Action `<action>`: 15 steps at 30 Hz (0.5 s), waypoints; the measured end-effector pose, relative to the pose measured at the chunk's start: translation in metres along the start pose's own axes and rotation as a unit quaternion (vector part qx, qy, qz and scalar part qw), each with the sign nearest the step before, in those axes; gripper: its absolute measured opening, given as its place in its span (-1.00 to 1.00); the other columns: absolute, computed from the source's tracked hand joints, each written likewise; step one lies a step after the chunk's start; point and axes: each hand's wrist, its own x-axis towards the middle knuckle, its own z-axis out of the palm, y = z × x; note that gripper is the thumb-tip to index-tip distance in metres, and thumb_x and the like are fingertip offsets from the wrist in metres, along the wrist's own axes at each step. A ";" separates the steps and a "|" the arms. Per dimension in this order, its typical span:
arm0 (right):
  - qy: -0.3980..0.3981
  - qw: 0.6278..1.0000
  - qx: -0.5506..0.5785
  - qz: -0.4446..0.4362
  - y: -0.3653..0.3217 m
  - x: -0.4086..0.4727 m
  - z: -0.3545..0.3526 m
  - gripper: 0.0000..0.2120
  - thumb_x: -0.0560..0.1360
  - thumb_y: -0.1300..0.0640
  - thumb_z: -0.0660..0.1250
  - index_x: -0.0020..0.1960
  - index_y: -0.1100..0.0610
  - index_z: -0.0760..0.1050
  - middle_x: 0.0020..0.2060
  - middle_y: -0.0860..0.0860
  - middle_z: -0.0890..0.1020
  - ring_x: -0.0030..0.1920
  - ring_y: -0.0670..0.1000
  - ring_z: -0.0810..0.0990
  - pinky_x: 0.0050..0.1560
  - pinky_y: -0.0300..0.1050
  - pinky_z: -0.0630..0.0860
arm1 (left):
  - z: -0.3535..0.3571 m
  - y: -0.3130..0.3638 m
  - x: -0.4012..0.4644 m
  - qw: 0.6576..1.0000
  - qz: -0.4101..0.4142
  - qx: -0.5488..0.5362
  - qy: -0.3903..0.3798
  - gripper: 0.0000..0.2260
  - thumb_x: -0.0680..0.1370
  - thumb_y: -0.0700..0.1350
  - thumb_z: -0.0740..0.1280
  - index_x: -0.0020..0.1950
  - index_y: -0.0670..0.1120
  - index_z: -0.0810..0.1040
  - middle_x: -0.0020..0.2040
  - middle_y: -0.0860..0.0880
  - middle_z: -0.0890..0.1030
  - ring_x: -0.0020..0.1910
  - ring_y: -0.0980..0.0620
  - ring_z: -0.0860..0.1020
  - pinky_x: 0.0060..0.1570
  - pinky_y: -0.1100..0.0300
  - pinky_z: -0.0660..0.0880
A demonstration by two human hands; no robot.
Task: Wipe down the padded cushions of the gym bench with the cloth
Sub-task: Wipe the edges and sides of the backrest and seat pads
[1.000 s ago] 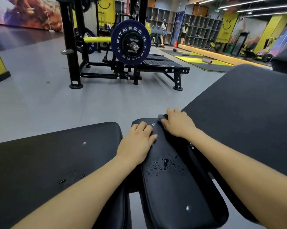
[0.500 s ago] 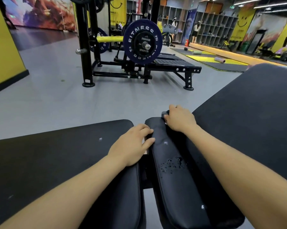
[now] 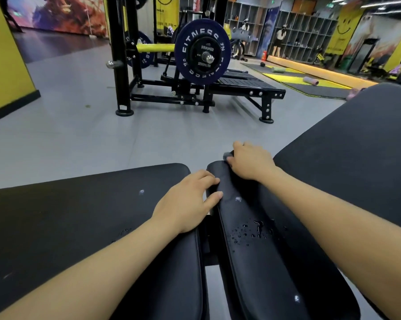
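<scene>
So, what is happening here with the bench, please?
A person is cleaning black gym bench pads. The right hand holds a small grey cloth against the far end of the narrow middle pad. The left hand rests at the gap between the wide left pad and the middle one, fingertips touching the middle pad. Water drops lie on the middle pad, closer to the person than the cloth, so that part is not yet wiped.

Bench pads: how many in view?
3. Wide pad on the left under the left hand; narrow wet pad in the middle; large pad on the right. More may lie outside the frame.
</scene>
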 end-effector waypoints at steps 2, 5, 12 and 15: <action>0.001 1.000 0.005 0.008 -0.003 0.008 0.001 -0.65 0.58 -0.05 0.08 0.22 0.17 0.33 0.20 0.17 0.46 0.17 0.26 0.44 0.06 0.12 0.42 | -0.001 0.000 -0.001 1.000 -0.001 -0.003 0.000 -0.66 0.58 0.17 0.13 0.33 0.14 0.41 0.26 0.32 0.35 0.26 0.26 0.35 0.16 0.26 0.35; 0.004 1.000 -0.007 -0.028 -0.002 -0.024 -0.005 -0.65 0.59 -0.07 0.08 0.23 0.16 0.30 0.22 0.15 0.42 0.20 0.24 0.39 0.05 0.09 0.39 | -0.001 0.000 -0.001 1.000 -0.001 -0.003 -0.005 -0.66 0.58 0.16 0.13 0.33 0.14 0.41 0.27 0.31 0.36 0.25 0.25 0.36 0.15 0.27 0.33; -0.020 0.995 -0.032 -0.092 0.003 -0.069 -0.014 -0.68 0.59 -0.10 0.06 0.16 0.13 0.28 0.16 0.10 0.44 0.17 0.20 0.44 -0.07 0.00 0.33 | 0.001 0.000 -0.001 1.000 -0.001 -0.007 0.006 -0.64 0.58 0.17 0.13 0.34 0.13 0.40 0.28 0.30 0.36 0.27 0.25 0.36 0.18 0.27 0.35; 0.011 0.998 -0.024 -0.058 -0.006 -0.027 -0.005 -0.67 0.59 -0.09 0.07 0.16 0.15 0.31 0.14 0.13 0.46 0.13 0.22 0.45 -0.09 0.02 0.34 | 0.001 0.000 -0.001 1.000 0.000 -0.010 0.006 -0.64 0.57 0.17 0.13 0.33 0.13 0.41 0.28 0.30 0.36 0.26 0.25 0.36 0.19 0.25 0.36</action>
